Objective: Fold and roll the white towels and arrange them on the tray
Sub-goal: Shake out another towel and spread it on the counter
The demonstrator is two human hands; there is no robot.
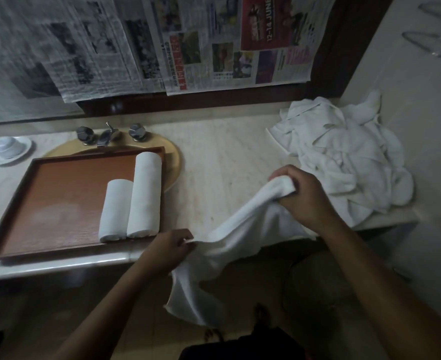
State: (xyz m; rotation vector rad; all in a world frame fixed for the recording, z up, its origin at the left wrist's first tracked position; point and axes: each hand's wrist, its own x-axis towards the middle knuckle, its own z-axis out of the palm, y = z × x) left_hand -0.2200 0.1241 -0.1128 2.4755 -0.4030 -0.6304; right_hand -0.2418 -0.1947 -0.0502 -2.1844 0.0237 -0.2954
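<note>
One white towel, limp and unfolded, hung over the counter edge; right hand gripped one bunched end, left hand pinched its edge. Two rolled towels lay on the tray.

Dim indoor light, dark vignetted lower corners, soft blur throughout, wide-angle bending at edges

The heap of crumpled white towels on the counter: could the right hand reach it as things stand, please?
Probably yes: the crumpled white towel heap lies just beyond the right hand, nothing between, but that hand grips a limp white towel.
</note>
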